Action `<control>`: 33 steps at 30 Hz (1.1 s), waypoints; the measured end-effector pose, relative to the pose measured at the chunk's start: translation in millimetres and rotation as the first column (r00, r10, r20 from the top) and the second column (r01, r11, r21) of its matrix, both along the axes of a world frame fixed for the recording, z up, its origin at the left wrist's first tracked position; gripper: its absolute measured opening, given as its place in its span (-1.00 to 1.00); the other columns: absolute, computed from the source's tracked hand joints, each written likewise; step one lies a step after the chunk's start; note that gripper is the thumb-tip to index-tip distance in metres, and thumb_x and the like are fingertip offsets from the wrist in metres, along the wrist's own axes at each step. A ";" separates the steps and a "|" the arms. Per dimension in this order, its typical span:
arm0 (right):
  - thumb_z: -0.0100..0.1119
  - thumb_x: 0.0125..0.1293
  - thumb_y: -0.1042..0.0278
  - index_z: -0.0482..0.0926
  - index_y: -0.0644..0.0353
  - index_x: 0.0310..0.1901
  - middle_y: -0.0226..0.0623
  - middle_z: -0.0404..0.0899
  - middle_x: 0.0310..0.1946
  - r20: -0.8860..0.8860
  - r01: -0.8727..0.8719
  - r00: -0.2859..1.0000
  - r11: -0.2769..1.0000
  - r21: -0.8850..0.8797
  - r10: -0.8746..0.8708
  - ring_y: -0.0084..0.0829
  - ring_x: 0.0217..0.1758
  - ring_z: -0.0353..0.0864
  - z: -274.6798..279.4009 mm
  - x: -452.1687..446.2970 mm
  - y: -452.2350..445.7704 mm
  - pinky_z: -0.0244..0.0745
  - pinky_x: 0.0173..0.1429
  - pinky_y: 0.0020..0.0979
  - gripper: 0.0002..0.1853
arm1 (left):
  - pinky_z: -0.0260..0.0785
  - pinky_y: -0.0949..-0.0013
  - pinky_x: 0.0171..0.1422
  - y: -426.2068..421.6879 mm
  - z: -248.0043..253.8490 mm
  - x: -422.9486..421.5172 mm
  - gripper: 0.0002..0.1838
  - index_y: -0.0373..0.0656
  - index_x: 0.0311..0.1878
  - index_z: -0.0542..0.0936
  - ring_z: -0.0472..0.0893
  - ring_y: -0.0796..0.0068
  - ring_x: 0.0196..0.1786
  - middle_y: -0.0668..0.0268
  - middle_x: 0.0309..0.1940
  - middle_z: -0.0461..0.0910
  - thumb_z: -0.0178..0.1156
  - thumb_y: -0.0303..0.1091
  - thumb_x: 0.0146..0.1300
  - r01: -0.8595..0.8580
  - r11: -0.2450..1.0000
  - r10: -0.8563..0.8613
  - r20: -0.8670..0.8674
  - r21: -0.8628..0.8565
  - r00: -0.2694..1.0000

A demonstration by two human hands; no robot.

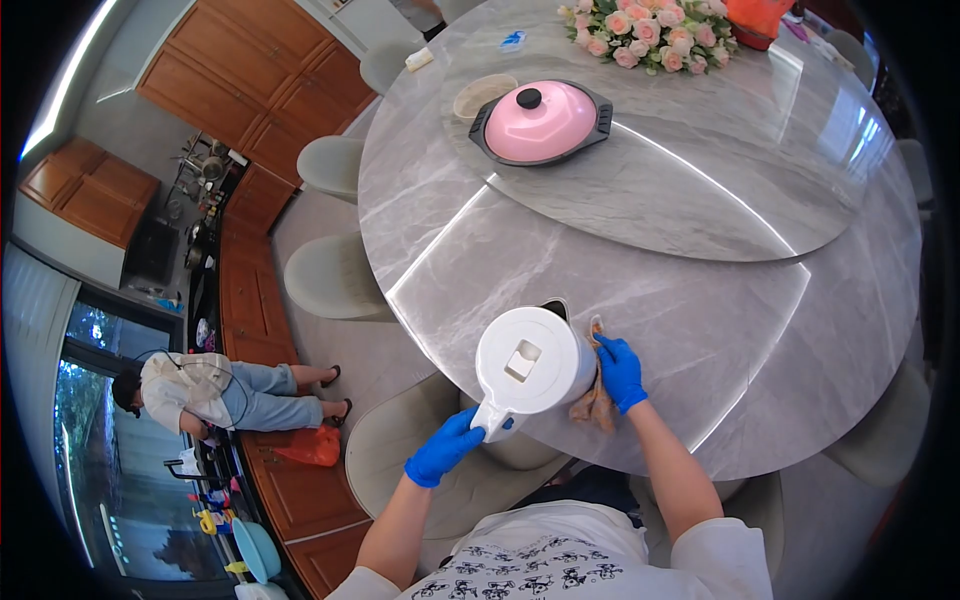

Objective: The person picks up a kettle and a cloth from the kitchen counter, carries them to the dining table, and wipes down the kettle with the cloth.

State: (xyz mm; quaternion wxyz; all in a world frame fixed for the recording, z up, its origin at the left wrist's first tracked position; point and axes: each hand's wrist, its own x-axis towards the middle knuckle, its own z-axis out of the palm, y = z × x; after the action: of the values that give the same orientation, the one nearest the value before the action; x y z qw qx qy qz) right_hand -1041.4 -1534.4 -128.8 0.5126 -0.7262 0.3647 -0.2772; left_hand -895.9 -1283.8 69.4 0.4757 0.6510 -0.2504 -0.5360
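Observation:
A white electric kettle (535,352) with a square window in its lid is at the near edge of the table, its dark spout opening facing away from me. My left hand (445,448), in a blue glove, is closed around the kettle's handle. Whether the kettle rests on the table or is lifted, I cannot tell. On the kettle's right side, my gloved right hand (622,373) grips a brown cloth (594,408). Part of the cloth hangs below the fingers, close to the kettle's wall, and the kettle hides some of it.
A grey turntable (690,200) on the round marble table holds a pink-lidded pot (541,122), a shallow bowl (484,94) and a bunch of roses (650,32). Chairs (335,275) surround the table. At the left, another person (235,392) stands by the kitchen counter.

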 end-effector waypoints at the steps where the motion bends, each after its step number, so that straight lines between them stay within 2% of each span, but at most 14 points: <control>1: 0.09 0.29 0.39 0.60 0.08 0.03 -0.09 0.53 -0.28 -0.001 0.000 1.000 1.000 0.023 0.000 -0.15 -0.22 0.57 -2.3 -0.8 0.0 0.44 -0.11 -0.29 -0.72 | 0.13 0.37 0.35 -1.7 3.3 -1.8 -0.36 -0.31 0.27 0.36 0.36 0.46 0.22 0.27 0.14 0.46 0.14 -0.01 0.29 -0.002 1.000 0.002 0.005 -0.002 1.000; 6: 0.12 0.26 0.39 0.60 0.13 0.01 -0.10 0.54 -0.26 0.026 0.070 0.997 0.998 -0.009 -0.070 -0.14 -0.19 0.56 -4.9 -5.2 -11.0 0.44 -0.07 -0.28 -0.72 | 0.12 0.38 0.35 -9.3 10.8 -4.5 -0.36 -0.33 0.28 0.33 0.36 0.47 0.21 0.25 0.14 0.46 0.12 -0.02 0.31 0.011 1.000 -0.010 0.020 -0.017 1.000; 8: 0.14 0.25 0.40 0.59 0.15 0.01 -0.11 0.54 -0.24 0.048 0.127 0.991 0.992 -0.012 -0.126 -0.14 -0.17 0.55 2.6 -13.1 -21.1 0.44 -0.06 -0.29 -0.71 | 0.15 0.37 0.33 -21.1 23.4 -13.0 -0.31 -0.35 0.32 0.26 0.38 0.44 0.20 0.21 0.12 0.46 0.10 -0.01 0.32 -0.187 0.981 0.175 0.171 0.059 0.970; 10: 0.17 0.19 0.43 0.58 0.16 -0.01 -0.14 0.54 -0.21 -0.116 0.299 0.928 0.893 -0.337 -0.354 -0.14 -0.14 0.54 15.7 -23.1 -39.5 0.43 -0.06 -0.25 -0.70 | 0.18 0.37 0.31 -34.6 28.5 -6.6 -0.26 -0.35 0.37 0.16 0.38 0.42 0.19 0.19 0.11 0.45 0.12 -0.02 0.32 -0.264 0.964 0.258 0.112 0.037 0.960; 11: 0.17 0.19 0.43 0.58 0.16 -0.01 -0.14 0.54 -0.21 -0.115 0.295 0.929 0.893 -0.340 -0.351 -0.14 -0.14 0.54 38.0 -24.5 -44.2 0.43 -0.06 -0.25 -0.70 | 0.20 0.36 0.30 -40.9 30.7 -4.6 -0.20 -0.34 0.42 0.06 0.38 0.41 0.19 0.17 0.11 0.45 0.13 -0.04 0.31 -0.336 0.942 0.334 0.045 0.024 0.941; 13: 0.20 0.13 0.43 0.59 0.14 -0.06 -0.18 0.53 -0.20 -0.083 0.382 0.814 0.638 -0.668 -0.575 -0.12 -0.12 0.51 101.6 -21.4 -42.4 0.40 -0.03 -0.20 -0.70 | 0.21 0.36 0.29 -49.2 41.0 0.2 -0.13 -0.30 0.45 -0.04 0.37 0.40 0.20 0.16 0.15 0.41 0.19 -0.11 0.27 -0.202 0.976 0.193 0.105 0.086 0.976; 14: 0.23 0.11 0.42 0.60 0.13 -0.10 -0.19 0.53 -0.19 0.020 0.359 0.910 0.762 -0.539 -0.415 -0.11 -0.10 0.50 123.4 -21.4 -35.3 0.38 0.01 -0.18 -0.72 | 0.22 0.35 0.29 -51.1 45.9 -0.9 -0.05 -0.26 0.48 -0.14 0.36 0.40 0.22 0.16 0.20 0.37 0.24 -0.17 0.23 -0.064 0.985 0.039 0.157 0.162 0.987; 15: 0.25 0.08 0.41 0.60 0.13 -0.14 -0.19 0.53 -0.18 0.149 0.296 0.955 0.865 -0.406 -0.257 -0.10 -0.08 0.48 144.1 -20.6 -26.3 0.35 0.04 -0.15 -0.74 | 0.22 0.35 0.29 -52.5 49.0 -5.7 -0.05 -0.26 0.48 -0.14 0.36 0.40 0.22 0.16 0.20 0.37 0.24 -0.17 0.23 -0.061 0.985 0.036 0.156 0.162 0.987; 17: 0.27 0.08 0.32 0.60 0.14 -0.19 -0.19 0.53 -0.14 0.117 0.040 0.993 0.830 -0.556 0.030 -0.10 -0.01 0.46 183.7 -18.8 5.5 0.32 0.07 -0.15 -0.76 | 0.20 0.35 0.33 -57.4 53.3 -13.4 0.08 -0.19 0.49 -0.26 0.34 0.39 0.26 0.17 0.28 0.29 0.33 -0.34 0.12 0.090 0.995 -0.102 0.347 0.050 0.932; 19: 0.32 0.04 0.26 0.62 0.14 -0.25 -0.19 0.54 -0.05 0.113 -0.078 0.970 0.713 -0.696 0.217 -0.12 0.10 0.43 216.8 -8.9 33.6 0.28 0.13 -0.19 -0.76 | 0.18 0.35 0.35 -52.9 42.4 -19.9 0.09 -0.18 0.49 -0.26 0.32 0.38 0.28 0.18 0.31 0.25 0.33 -0.40 0.09 0.051 0.999 -0.052 0.257 0.010 0.965; 22: 0.31 0.02 -0.03 0.59 0.16 -0.08 -0.04 0.29 0.24 -0.122 -0.194 0.981 0.843 -0.502 0.153 -0.10 0.34 0.17 223.7 9.1 58.9 0.02 0.29 -0.05 -0.50 | 0.14 0.33 0.38 -50.0 33.7 -39.1 0.08 -0.16 0.50 -0.27 0.30 0.37 0.30 0.19 0.28 0.27 0.31 -0.48 0.09 -0.073 0.997 0.076 0.167 -0.019 0.983; 25: 0.30 0.03 -0.07 0.56 0.21 -0.02 0.03 0.18 0.32 -0.254 -0.219 0.962 0.845 -0.488 0.102 -0.07 0.40 0.07 227.6 22.1 67.3 -0.05 0.31 0.01 -0.43 | 0.16 0.34 0.35 -49.1 27.6 -43.7 -0.16 -0.24 0.43 0.04 0.33 0.42 0.24 0.20 0.13 0.39 0.27 -0.46 0.14 -0.015 0.997 0.050 0.459 -0.079 0.887; 29: 0.27 0.06 -0.03 0.55 0.23 -0.02 -0.05 0.20 0.33 -0.190 -0.183 0.976 0.872 -0.455 0.105 -0.09 0.45 0.01 234.8 26.9 73.3 -0.11 0.35 0.05 -0.45 | 0.12 0.33 0.37 -47.9 32.2 -51.9 -0.26 -0.30 0.35 0.13 0.33 0.42 0.24 0.19 0.14 0.41 0.26 -0.47 0.14 -0.131 0.990 0.143 0.356 -0.058 0.923; 33: 0.17 0.14 0.21 0.52 0.20 0.08 -0.27 0.21 0.36 -0.194 -0.157 0.981 0.678 -0.718 0.022 -0.32 0.47 0.06 265.0 18.5 109.2 -0.06 0.35 0.05 -0.54 | 0.08 0.30 0.40 -42.2 20.6 -51.3 -0.23 -0.31 0.40 0.05 0.29 0.35 0.30 0.12 0.23 0.34 0.21 -0.45 0.18 -0.170 0.982 0.190 0.366 -0.086 0.911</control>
State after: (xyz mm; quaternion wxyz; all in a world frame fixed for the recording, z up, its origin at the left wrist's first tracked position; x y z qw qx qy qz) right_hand -1022.9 -1425.2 136.2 0.1611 -0.9079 0.2302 -0.3110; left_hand -947.2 -1326.0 90.0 0.4836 0.7485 -0.2892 -0.3497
